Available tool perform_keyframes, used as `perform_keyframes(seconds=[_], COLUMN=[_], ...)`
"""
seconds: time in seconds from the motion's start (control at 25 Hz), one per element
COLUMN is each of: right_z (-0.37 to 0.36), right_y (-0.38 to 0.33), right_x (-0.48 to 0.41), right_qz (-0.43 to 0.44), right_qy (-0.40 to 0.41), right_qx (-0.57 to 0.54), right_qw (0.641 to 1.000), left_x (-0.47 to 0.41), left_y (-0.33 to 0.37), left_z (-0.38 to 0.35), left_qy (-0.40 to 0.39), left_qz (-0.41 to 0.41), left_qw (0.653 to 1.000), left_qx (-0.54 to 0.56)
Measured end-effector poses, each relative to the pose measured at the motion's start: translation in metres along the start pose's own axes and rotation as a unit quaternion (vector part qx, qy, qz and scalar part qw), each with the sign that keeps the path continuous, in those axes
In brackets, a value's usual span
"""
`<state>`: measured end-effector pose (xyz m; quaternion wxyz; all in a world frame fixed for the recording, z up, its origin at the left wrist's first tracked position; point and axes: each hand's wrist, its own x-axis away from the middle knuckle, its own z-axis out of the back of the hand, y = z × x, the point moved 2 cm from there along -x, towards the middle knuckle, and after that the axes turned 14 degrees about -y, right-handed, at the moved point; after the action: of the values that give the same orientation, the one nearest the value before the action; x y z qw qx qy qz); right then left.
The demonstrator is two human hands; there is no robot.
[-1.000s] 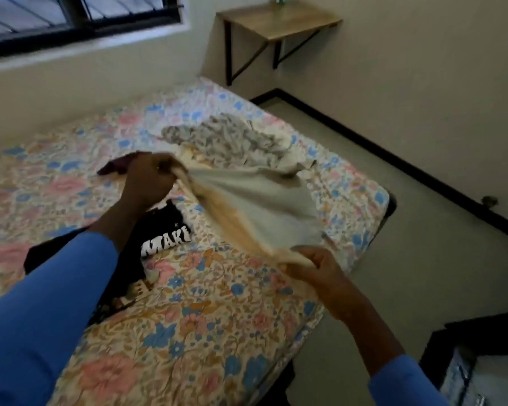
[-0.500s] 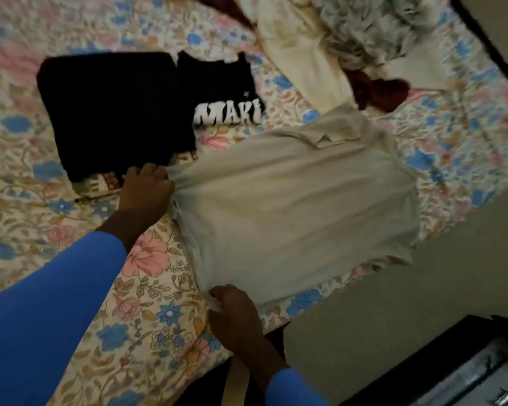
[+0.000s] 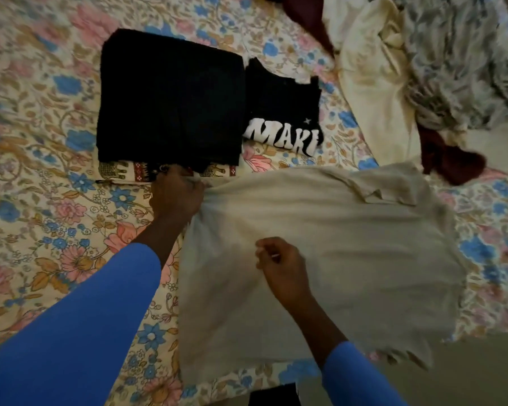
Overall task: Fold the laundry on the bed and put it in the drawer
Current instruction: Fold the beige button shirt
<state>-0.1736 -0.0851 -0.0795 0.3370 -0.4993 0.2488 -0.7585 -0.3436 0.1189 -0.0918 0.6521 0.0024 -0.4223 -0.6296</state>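
Your beige fabric shirt (image 3: 364, 259), aloft a second ago, now lies spread on the floral-sheeted bed (image 3: 41, 200) at centre frame. Hands apart: your left hand (image 3: 178, 197) grips its upper-left corner, while your right hand (image 3: 279, 268) has shifted inward to pinch mid-cloth. Folding looks under way.

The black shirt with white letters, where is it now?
Head view: the black shirt lies on the bed, right of the folded black garment, above the beige shirt.

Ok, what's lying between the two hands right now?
Only the beige shirt: its wrinkled fabric runs from the left hand, gripping its edge, to the right hand, pinching it further in. The head view shows it.
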Motion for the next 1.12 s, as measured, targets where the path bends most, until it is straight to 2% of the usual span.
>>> perform_keyframes(seconds=[0.04,0.16,0.24,0.32,0.4,0.56,0.68,0.76,0.88,0.92,1.04,1.12], right_z=[0.017,0.074,0.118,0.158,0.194,0.256,0.279,0.285,0.294,0.298,0.297,0.282], right_y=[-0.004,-0.001,0.013,0.035,0.053,0.047,0.023,0.01,0.006,0.007,0.02,0.047], right_x=[-0.018,-0.061,-0.083,-0.103,-0.118,-0.154,-0.178,-0.19,-0.187,-0.177,-0.128,-0.09], right_qz=[0.018,0.049,0.015,-0.029,-0.05,0.068,0.175,0.195,0.188,0.206,0.306,0.376], right_qy=[0.041,0.131,0.19,0.217,0.203,0.223,0.256,0.235,0.204,0.213,0.196,0.153], right_qx=[0.002,0.083,0.138,0.195,0.261,0.347,0.42,0.406,0.303,0.296,0.362,0.438], right_qw=[0.999,0.987,0.972,0.956,0.942,0.908,0.853,0.862,0.912,0.908,0.859,0.802], left_x=[-0.003,0.016,0.032,0.029,0.016,-0.021,-0.044,-0.047,-0.041,-0.036,-0.008,0.023], left_y=[-0.001,0.014,0.05,0.083,0.11,0.133,0.138,0.14,0.141,0.139,0.131,0.123], left_z=[0.003,-0.01,-0.036,-0.08,-0.114,-0.138,-0.133,-0.131,-0.124,-0.12,-0.114,-0.12], left_qy=[0.014,0.16,0.203,0.149,0.09,0.034,0.052,0.064,0.07,0.061,0.036,0.078], left_qz=[-0.003,-0.021,-0.115,-0.216,-0.241,-0.201,-0.151,-0.149,-0.163,-0.169,-0.206,-0.238], left_qw=[1.0,0.979,0.959,0.948,0.95,0.968,0.976,0.978,0.98,0.98,0.967,0.952], left_qx=[-0.02,-0.122,-0.164,-0.182,-0.175,-0.149,-0.149,-0.13,-0.094,-0.086,-0.146,-0.177])
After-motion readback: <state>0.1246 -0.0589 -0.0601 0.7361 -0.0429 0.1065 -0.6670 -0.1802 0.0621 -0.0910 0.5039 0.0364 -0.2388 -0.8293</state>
